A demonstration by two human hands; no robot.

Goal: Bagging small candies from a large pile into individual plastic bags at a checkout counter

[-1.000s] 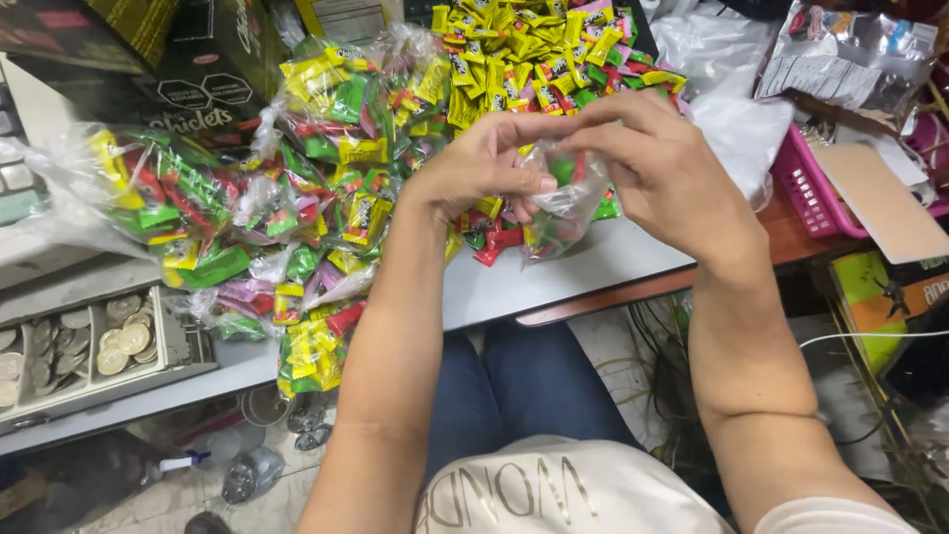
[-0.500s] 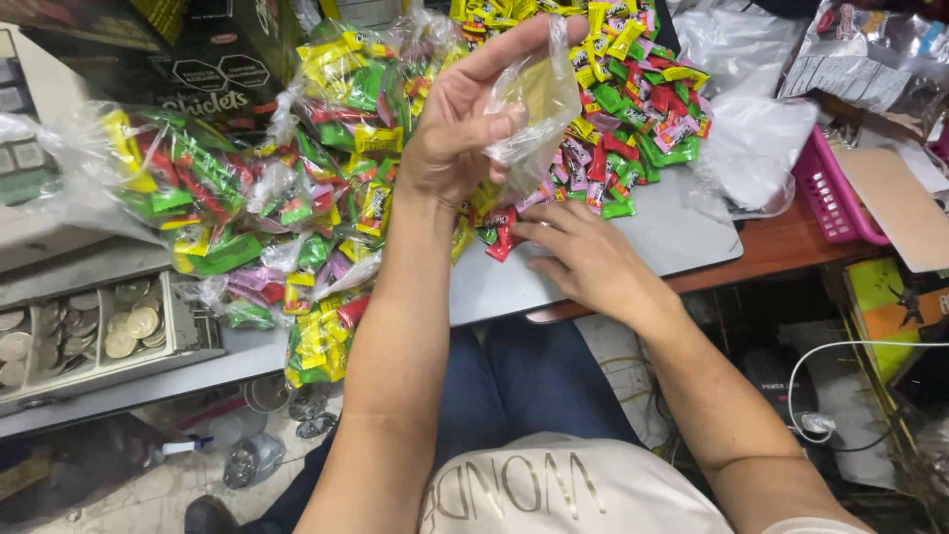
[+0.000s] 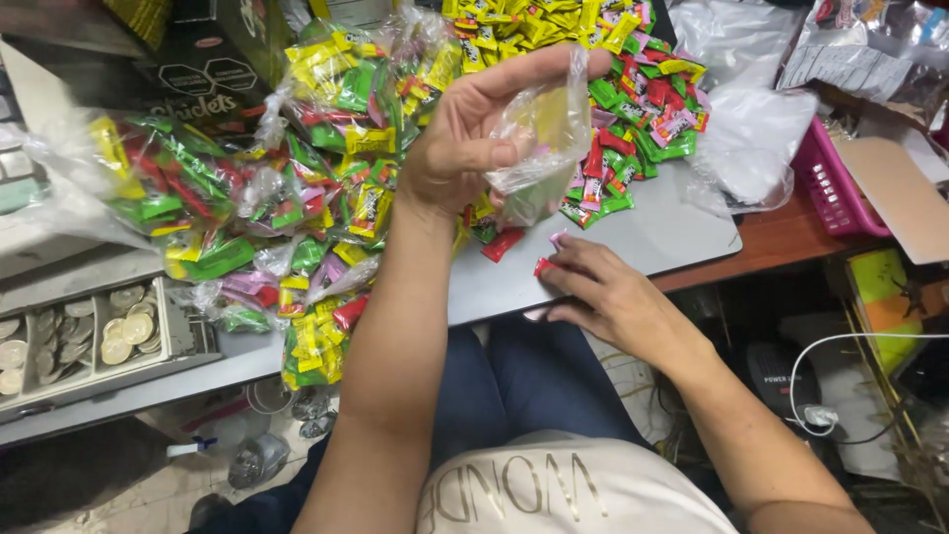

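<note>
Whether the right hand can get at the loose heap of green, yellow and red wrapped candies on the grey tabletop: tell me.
Probably yes. The right hand lies flat on the grey tabletop, just below the loose heap of wrapped candies, with only bare surface between them.

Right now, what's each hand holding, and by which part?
Left hand pinches the small clear plastic bag at its upper edge. Right hand holds nothing, fingertips on a red candy.

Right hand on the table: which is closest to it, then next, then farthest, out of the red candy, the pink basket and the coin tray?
From the right hand:
1. Red candy, at its fingers.
2. Pink basket, off to the right.
3. Coin tray, far left.
</note>
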